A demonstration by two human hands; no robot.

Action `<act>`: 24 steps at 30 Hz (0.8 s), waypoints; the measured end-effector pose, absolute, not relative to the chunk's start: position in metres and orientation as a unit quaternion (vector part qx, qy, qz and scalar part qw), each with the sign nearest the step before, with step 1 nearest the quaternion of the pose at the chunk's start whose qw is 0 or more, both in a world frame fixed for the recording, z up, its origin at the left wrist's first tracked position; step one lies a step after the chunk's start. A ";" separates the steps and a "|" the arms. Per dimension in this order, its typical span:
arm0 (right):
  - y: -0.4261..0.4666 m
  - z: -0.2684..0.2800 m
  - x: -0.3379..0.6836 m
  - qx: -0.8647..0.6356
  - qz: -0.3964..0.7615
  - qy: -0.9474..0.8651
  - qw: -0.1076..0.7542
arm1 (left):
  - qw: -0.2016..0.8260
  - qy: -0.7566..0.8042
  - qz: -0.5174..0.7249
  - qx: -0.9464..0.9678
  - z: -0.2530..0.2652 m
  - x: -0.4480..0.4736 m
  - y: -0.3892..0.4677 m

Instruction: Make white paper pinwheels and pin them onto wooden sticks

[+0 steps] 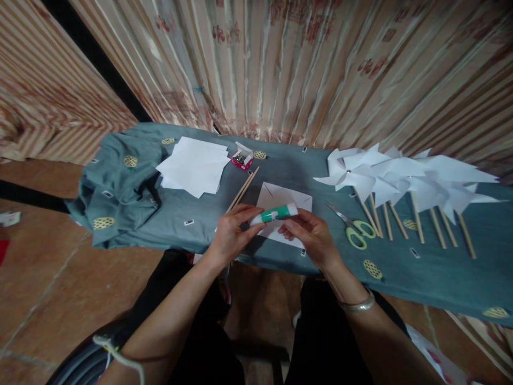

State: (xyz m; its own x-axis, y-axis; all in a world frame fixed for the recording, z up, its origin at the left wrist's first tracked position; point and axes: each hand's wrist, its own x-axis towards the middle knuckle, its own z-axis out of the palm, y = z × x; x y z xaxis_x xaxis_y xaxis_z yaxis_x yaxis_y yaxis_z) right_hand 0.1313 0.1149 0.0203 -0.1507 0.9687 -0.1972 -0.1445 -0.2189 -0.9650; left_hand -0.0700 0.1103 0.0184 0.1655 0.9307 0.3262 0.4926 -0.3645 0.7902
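A green and white glue stick (pixel 276 214) is held level between my two hands. My left hand (pixel 233 230) pinches its left end, and my right hand (pixel 313 235) has its fingers closed at the white right end. Below the glue stick lies a square sheet of white paper (pixel 284 193) with short slits at its upper corners; my hands partly cover it. Just left of it rest thin wooden sticks (pixel 245 187), their lower ends hidden behind my left hand. Scissors (pixel 355 227) with light green handles lie to the right of my right hand.
A stack of white paper (pixel 196 164) lies at the left, beside a small red open box (pixel 242 156) of metal pins. Several white paper pinwheels (pixel 401 174) on wooden sticks overlap at the right. A grey-green cloth (pixel 320 262) covers the narrow table, and a striped curtain (pixel 280 80) hangs behind.
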 end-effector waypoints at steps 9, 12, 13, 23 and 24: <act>0.107 0.020 0.181 -0.533 0.498 -0.523 0.441 | 0.130 0.696 0.311 0.634 0.008 -0.135 0.137; 0.102 0.018 0.189 -0.547 0.458 -0.553 0.430 | 0.095 0.679 0.297 0.665 0.003 -0.140 0.138; 0.100 0.017 0.192 -0.554 0.442 -0.564 0.424 | 0.083 0.674 0.297 0.671 0.003 -0.139 0.137; 0.087 0.011 0.207 -0.551 0.238 -0.726 0.336 | 0.013 0.521 0.355 0.776 0.016 -0.084 0.112; 0.086 0.010 0.206 -0.541 0.225 -0.740 0.329 | 0.022 0.493 0.352 0.796 0.014 -0.073 0.108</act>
